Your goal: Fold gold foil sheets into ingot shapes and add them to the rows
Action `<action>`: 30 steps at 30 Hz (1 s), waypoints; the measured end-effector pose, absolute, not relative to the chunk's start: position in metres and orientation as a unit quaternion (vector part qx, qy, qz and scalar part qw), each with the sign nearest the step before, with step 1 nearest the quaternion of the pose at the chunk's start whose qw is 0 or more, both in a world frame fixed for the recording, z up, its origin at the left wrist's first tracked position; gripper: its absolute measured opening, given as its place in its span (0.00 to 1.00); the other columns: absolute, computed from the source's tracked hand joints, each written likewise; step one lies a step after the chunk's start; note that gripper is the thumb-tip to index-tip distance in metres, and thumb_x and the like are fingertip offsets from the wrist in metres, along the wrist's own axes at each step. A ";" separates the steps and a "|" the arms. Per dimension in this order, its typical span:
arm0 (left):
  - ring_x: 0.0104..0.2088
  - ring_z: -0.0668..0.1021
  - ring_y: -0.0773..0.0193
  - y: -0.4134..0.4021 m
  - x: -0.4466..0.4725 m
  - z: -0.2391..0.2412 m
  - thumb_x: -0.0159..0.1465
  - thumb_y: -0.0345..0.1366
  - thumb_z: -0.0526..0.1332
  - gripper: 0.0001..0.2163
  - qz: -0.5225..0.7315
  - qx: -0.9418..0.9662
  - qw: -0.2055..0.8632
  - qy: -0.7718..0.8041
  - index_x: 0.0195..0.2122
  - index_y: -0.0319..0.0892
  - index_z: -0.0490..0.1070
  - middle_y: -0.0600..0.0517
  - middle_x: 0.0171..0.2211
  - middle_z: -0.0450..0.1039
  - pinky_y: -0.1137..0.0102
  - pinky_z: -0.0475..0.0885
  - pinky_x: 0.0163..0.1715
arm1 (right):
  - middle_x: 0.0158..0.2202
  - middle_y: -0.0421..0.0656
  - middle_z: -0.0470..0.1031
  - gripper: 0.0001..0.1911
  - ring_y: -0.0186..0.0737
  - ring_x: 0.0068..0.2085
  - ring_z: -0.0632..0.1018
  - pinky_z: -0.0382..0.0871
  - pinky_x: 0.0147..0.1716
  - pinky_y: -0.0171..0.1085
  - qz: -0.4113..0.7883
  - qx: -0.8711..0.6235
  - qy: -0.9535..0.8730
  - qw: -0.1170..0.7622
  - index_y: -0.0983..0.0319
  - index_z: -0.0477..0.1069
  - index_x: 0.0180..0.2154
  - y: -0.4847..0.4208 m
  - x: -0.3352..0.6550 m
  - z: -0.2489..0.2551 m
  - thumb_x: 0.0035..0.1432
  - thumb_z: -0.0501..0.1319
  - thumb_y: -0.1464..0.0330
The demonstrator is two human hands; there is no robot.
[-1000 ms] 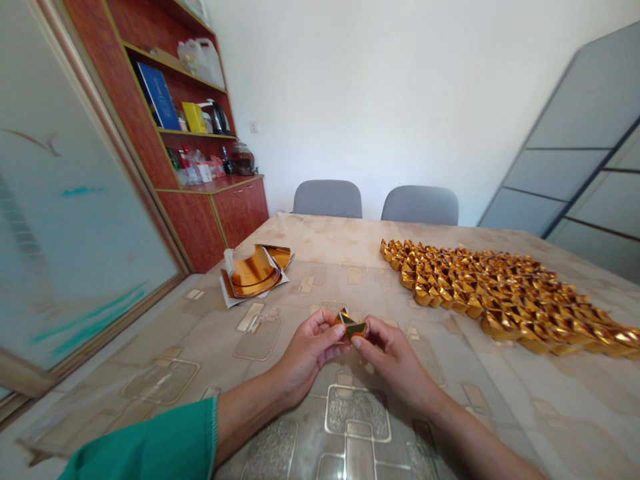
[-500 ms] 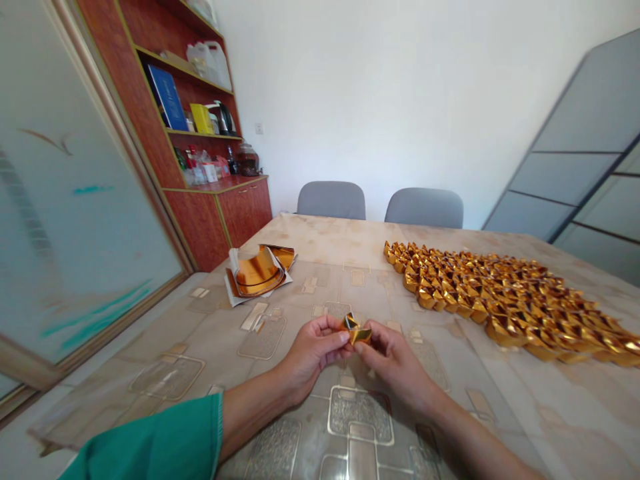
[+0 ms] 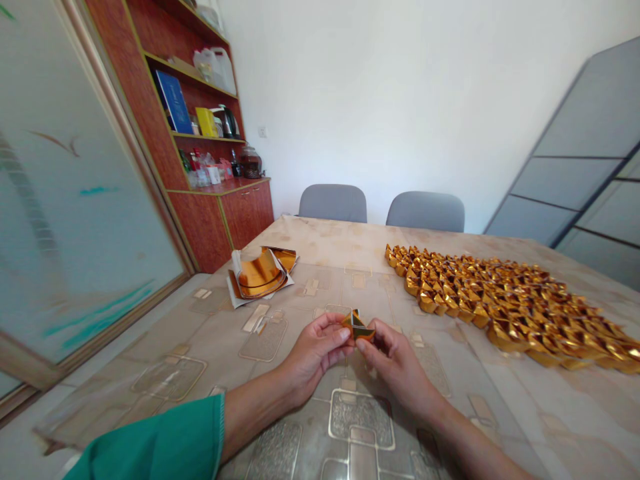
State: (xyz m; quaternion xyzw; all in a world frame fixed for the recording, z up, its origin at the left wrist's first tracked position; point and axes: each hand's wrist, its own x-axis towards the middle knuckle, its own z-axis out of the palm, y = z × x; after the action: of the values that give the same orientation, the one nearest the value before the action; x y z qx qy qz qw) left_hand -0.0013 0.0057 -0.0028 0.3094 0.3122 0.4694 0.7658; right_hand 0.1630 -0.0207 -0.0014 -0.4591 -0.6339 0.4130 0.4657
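Note:
Between my two hands, a little above the table, is a small piece of folded gold foil paper [image 3: 363, 331] with raised, pointed flaps. My left hand [image 3: 320, 348] pinches its left end between thumb and fingers. On the right end, the thumb and fingers of my right hand [image 3: 395, 353] are closed. The fingers hide part of the folded paper. A stack of curled gold foil sheets with white backing [image 3: 261, 275] lies beyond my left hand. To the right, many folded gold paper ingots [image 3: 465, 287] stand close together in rows.
A patterned cover lies over the table [image 3: 320, 253]. Two grey chairs [image 3: 333, 203] stand at its far side. At the back left is a red-brown cabinet [image 3: 245, 210] with bottles and a kettle. A frosted glass door [image 3: 95, 200] is on the left.
The folded gold paper has turned slightly in my fingers, and its flaps show at a different angle. Both hands keep their grip. The whole view has shifted a little.

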 end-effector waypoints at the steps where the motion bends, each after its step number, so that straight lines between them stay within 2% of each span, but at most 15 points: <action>1: 0.30 0.79 0.69 0.005 -0.002 -0.002 0.50 0.31 0.75 0.15 0.471 0.303 0.769 0.308 0.34 0.38 0.71 0.52 0.30 0.77 0.74 0.75 0.36 | 0.24 0.36 0.61 0.14 0.35 0.27 0.62 0.55 0.26 0.34 0.402 -0.463 -0.636 0.470 0.60 0.62 0.27 -0.021 0.163 -0.002 0.61 0.59 0.59; 5: 0.28 0.79 0.70 0.004 -0.002 -0.001 0.51 0.33 0.75 0.13 0.470 0.294 0.775 0.302 0.30 0.37 0.71 0.51 0.27 0.77 0.76 0.74 0.35 | 0.25 0.36 0.62 0.14 0.35 0.28 0.63 0.56 0.27 0.34 0.384 -0.466 -0.635 0.481 0.60 0.63 0.28 -0.020 0.164 -0.006 0.62 0.58 0.60; 13: 0.26 0.77 0.71 0.005 -0.001 -0.003 0.48 0.35 0.76 0.15 0.469 0.302 0.769 0.313 0.30 0.36 0.73 0.52 0.26 0.76 0.77 0.73 0.30 | 0.25 0.36 0.62 0.14 0.35 0.28 0.63 0.56 0.27 0.34 0.369 -0.463 -0.653 0.473 0.60 0.63 0.27 -0.022 0.160 -0.001 0.62 0.58 0.60; 21: 0.22 0.72 0.74 0.006 0.001 -0.006 0.46 0.38 0.77 0.16 0.462 0.321 0.757 0.334 0.30 0.36 0.74 0.54 0.24 0.74 0.77 0.67 0.27 | 0.27 0.38 0.69 0.09 0.39 0.31 0.70 0.63 0.32 0.36 0.338 -0.444 -0.692 0.458 0.59 0.67 0.30 -0.022 0.155 0.001 0.62 0.58 0.63; 24: 0.22 0.70 0.74 0.005 -0.002 -0.002 0.47 0.38 0.76 0.15 0.445 0.331 0.769 0.317 0.29 0.37 0.73 0.55 0.23 0.71 0.77 0.63 0.26 | 0.30 0.40 0.70 0.10 0.42 0.36 0.72 0.65 0.37 0.39 0.393 -0.415 -0.683 0.455 0.59 0.69 0.33 -0.025 0.156 0.005 0.61 0.59 0.60; 27: 0.21 0.67 0.75 0.005 -0.006 0.005 0.48 0.37 0.76 0.14 0.422 0.329 0.795 0.285 0.29 0.38 0.73 0.57 0.22 0.68 0.78 0.61 0.25 | 0.36 0.44 0.72 0.17 0.46 0.40 0.72 0.66 0.40 0.42 0.508 -0.365 -0.627 0.463 0.57 0.70 0.37 -0.027 0.164 0.008 0.59 0.60 0.51; 30: 0.21 0.65 0.75 0.003 -0.009 0.010 0.46 0.37 0.77 0.15 0.402 0.337 0.809 0.267 0.30 0.39 0.73 0.58 0.22 0.66 0.78 0.58 0.24 | 0.37 0.46 0.72 0.25 0.47 0.40 0.72 0.66 0.41 0.44 0.611 -0.326 -0.559 0.455 0.57 0.72 0.38 -0.028 0.171 0.009 0.61 0.51 0.44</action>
State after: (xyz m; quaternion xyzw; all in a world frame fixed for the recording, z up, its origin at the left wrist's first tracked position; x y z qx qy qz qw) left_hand -0.0089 0.0034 0.0097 0.3366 0.2668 0.4021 0.8086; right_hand 0.1707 -0.0283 0.0093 -0.3262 -0.5590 0.6114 0.4553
